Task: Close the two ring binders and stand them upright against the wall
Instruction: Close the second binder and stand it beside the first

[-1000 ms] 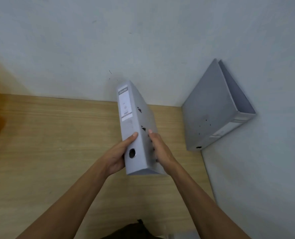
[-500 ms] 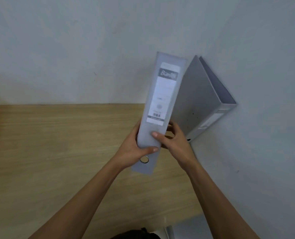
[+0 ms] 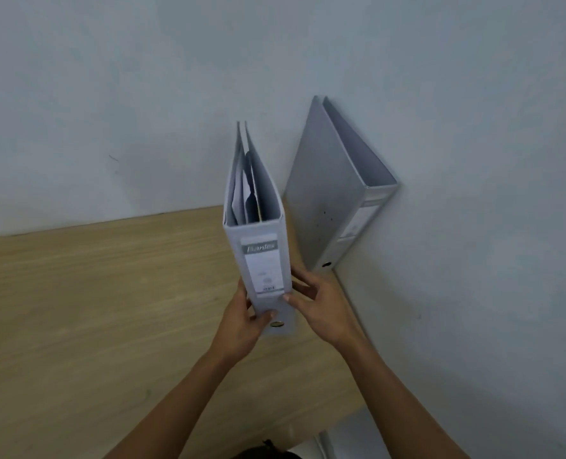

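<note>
Held binder (image 3: 263, 233) upright over desk (image 3: 92, 309), spine toward camera, papers inside. Left hand (image 3: 245, 321) and right hand (image 3: 321, 309) clasp lower spine edges. Second binder (image 3: 331, 193) stands far right against wall (image 3: 473, 226). Stiff board covers, probably moderate weight; smooth, may slip; grip low, both sides.

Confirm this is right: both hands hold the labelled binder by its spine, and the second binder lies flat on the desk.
Wrong on one point. The head view shows the second binder standing against the wall; both hands, left hand and right hand, hold the labelled binder by its spine.
</note>
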The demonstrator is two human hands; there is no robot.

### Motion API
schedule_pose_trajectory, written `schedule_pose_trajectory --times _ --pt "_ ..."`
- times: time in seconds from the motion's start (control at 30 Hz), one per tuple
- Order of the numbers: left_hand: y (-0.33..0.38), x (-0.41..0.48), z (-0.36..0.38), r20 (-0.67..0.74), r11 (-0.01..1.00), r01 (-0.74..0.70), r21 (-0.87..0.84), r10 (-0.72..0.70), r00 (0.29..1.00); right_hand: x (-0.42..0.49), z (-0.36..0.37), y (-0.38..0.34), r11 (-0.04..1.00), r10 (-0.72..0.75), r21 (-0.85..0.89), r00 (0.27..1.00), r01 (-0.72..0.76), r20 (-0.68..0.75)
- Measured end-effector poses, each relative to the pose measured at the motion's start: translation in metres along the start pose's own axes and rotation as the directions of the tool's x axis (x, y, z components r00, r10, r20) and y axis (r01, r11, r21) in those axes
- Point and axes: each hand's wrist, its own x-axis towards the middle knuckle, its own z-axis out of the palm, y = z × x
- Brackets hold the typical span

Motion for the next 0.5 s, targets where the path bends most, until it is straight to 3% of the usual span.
schedule_pose_trajectory --times 0.13,0.5 --pt "-0.005 0.016 0.019 0.019 0.992 0.006 0.127 -0.008 1.000 -0.003 -0.016 0.031 0.998 0.045 0.047 0.997 -0.042 -0.065" --pt "0.018 0.079 0.056 0.186 0.968 -0.008 0.250 -0.040 0.982 0.028 -0.059 0.053 0.996 0.089 0.010 0.973 -0.089 -0.214"
